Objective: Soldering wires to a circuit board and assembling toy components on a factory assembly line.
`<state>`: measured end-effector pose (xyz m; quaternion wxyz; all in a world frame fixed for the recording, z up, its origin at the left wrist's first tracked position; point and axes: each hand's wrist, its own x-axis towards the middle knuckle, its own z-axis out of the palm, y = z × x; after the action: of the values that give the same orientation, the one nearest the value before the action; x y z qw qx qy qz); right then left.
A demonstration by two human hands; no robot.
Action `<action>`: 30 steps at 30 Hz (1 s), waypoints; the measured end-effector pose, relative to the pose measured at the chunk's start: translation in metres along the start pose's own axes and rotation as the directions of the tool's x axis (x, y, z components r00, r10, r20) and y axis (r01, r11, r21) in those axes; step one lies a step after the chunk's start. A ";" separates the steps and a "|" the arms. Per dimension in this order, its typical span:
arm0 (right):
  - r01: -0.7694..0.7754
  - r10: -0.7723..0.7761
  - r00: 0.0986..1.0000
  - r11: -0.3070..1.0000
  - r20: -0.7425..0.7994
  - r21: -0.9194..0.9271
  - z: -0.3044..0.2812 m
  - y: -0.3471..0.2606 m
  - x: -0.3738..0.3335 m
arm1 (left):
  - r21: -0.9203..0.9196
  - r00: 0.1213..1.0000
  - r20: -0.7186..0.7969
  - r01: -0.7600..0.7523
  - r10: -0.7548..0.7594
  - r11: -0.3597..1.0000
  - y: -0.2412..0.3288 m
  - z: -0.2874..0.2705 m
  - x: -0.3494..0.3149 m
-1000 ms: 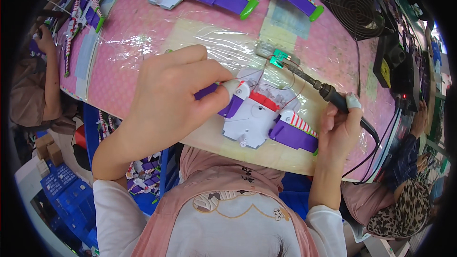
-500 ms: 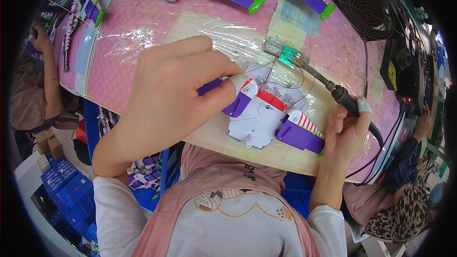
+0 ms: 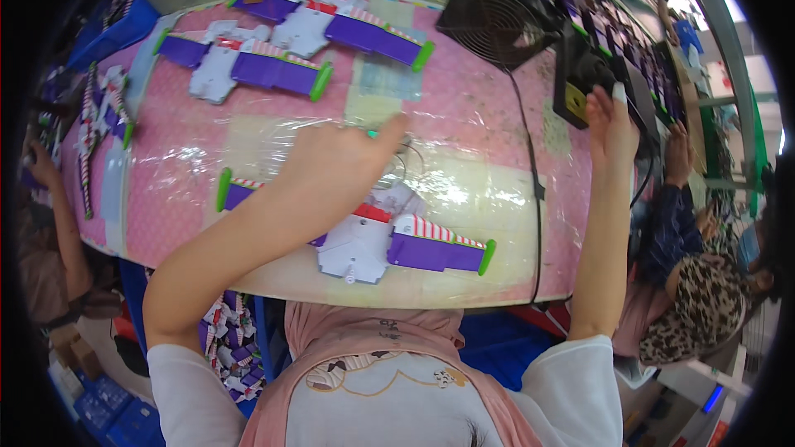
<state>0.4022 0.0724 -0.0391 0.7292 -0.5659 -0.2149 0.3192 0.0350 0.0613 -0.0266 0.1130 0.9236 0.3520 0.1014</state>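
Note:
In front of me lies a white toy wing pack (image 3: 352,248) with purple, red-striped, green-tipped wings; my left forearm covers part of its left wing. Just beyond it, my left hand (image 3: 344,157) is closed, with a sliver of a green circuit board (image 3: 372,133) showing at its fingers. Thin wires (image 3: 406,157) loop from there down to the pack. At the right, my right hand (image 3: 613,124) is raised beside the black soldering iron stand (image 3: 571,87), its fingers curled around the soldering iron's handle, which is mostly hidden. A white cover sits on one fingertip.
Two more wing packs (image 3: 214,74) (image 3: 310,29) lie farther back on the pink, plastic-covered table (image 3: 464,124). A black fan (image 3: 494,25) stands at the back, its cord running forward. Co-workers sit at both sides. Below the table's left edge, a blue bin holds several parts (image 3: 236,348).
My right hand has carried the soldering iron away from the circuit board to the stand at the right. My left hand has shifted from the wing onto the board. The view has shifted too.

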 end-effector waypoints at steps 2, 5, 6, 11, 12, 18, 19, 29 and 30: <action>-0.237 0.219 0.927 0.971 0.304 0.022 0.021 0.016 -0.038 | 0.089 1.000 -0.019 -0.013 0.015 0.996 -0.004 0.000 -0.009; 0.415 0.427 0.456 0.674 0.781 -0.611 -0.006 0.017 -0.147 | -0.123 0.968 -0.209 0.114 -0.138 0.986 0.007 -0.015 -0.032; 0.526 0.559 0.250 0.608 0.791 -0.595 0.019 -0.007 -0.177 | -0.322 0.971 -0.096 0.177 -0.217 0.930 0.008 -0.026 -0.050; -0.022 0.673 0.288 0.716 0.681 -0.698 0.038 -0.030 -0.194 | -0.933 0.782 0.298 0.359 -0.547 0.005 -0.021 -0.082 -0.136; -0.003 0.610 0.306 0.769 0.731 -0.640 0.057 -0.023 -0.188 | -0.983 0.695 0.151 0.180 -0.703 -0.033 -0.041 -0.077 -0.151; 0.005 0.460 0.313 0.874 0.831 -0.486 0.216 0.036 -0.127 | -0.988 0.151 0.105 0.129 -0.983 -0.086 -0.169 -0.081 -0.163; -0.029 0.503 0.265 0.857 0.822 -0.515 0.226 0.039 -0.118 | -0.985 0.184 0.075 0.164 -0.980 -0.045 -0.180 -0.078 -0.168; -0.067 0.522 0.297 0.847 0.800 -0.527 0.164 -0.001 -0.185 | -0.994 0.478 -0.097 -0.010 -0.873 0.105 -0.104 -0.071 -0.138; -0.281 0.575 0.065 0.795 0.815 -0.538 0.168 0.007 -0.203 | -0.988 0.490 -0.002 0.134 -0.872 0.077 -0.054 -0.071 -0.141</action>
<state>0.1443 0.0454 0.0093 0.2301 -0.3618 -0.4737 0.7693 -0.1210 0.0157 0.0104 0.5151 0.3742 0.5652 0.5246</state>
